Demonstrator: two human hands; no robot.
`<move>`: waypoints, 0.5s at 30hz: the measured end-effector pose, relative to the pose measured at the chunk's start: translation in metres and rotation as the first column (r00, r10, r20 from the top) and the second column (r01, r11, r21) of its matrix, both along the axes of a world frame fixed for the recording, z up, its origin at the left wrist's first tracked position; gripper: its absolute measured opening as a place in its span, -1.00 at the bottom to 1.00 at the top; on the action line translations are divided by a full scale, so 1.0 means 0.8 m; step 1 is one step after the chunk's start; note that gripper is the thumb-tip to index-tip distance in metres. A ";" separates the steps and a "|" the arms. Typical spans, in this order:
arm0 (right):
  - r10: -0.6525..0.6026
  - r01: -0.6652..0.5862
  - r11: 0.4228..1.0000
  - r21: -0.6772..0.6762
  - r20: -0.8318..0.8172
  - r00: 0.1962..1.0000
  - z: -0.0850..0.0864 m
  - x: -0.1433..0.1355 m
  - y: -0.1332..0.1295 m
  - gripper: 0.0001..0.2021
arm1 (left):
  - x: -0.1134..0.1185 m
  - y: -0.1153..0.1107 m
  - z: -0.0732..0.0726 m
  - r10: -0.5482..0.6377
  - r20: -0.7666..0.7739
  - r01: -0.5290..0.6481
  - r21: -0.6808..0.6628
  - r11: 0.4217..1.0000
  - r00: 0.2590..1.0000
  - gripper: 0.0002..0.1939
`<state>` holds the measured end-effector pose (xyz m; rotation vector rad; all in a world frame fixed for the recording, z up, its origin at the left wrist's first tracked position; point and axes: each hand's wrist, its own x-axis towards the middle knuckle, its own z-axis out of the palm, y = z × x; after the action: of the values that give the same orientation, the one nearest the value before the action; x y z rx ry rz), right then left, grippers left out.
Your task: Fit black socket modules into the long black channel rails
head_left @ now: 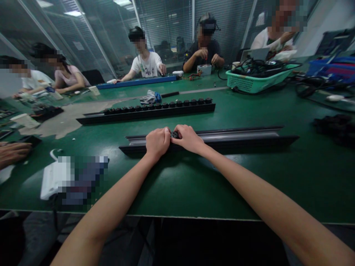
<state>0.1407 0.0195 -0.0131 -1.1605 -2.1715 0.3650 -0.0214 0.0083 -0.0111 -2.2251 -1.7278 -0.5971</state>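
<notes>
A long black channel rail [235, 138] lies across the green table in front of me, its trough facing up. Over its left half, my left hand [158, 141] is closed with the thumb up, against a small round black part [174, 135]. My right hand [190, 138] pinches that same part from the other side with thumb and fingers. The part sits at the rail's trough; how far it is seated is hidden by my fingers. Farther back lies a second black rail [146, 112], with a row of several similar round black parts [166, 105] along it.
A green basket [255, 79] of cables stands at the back right, with a blue bin [332, 70] beyond. Grey gloves [150, 97] lie behind the second rail. A white device [54, 179] is at left, near another person's hand [13, 153]. Several people sit around the table.
</notes>
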 end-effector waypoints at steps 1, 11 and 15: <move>0.003 -0.003 1.000 -0.004 -0.009 1.000 0.000 0.000 0.000 -0.80 | 0.000 0.000 0.000 0.001 0.001 -0.001 0.000 1.000 1.000 -0.43; 0.002 -0.002 1.000 0.006 -0.033 0.999 0.000 0.001 0.000 -0.80 | 0.000 0.000 0.001 0.001 -0.004 -0.001 -0.002 1.000 1.000 -0.43; -0.002 0.001 1.000 -0.005 -0.031 1.000 0.000 0.001 0.001 -0.82 | 0.000 0.000 0.002 0.007 -0.004 -0.007 -0.010 1.000 1.000 -0.43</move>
<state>0.1417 0.0200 -0.0129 -1.1517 -2.1443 0.3851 -0.0214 0.0080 -0.0096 -2.2245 -1.7399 -0.5836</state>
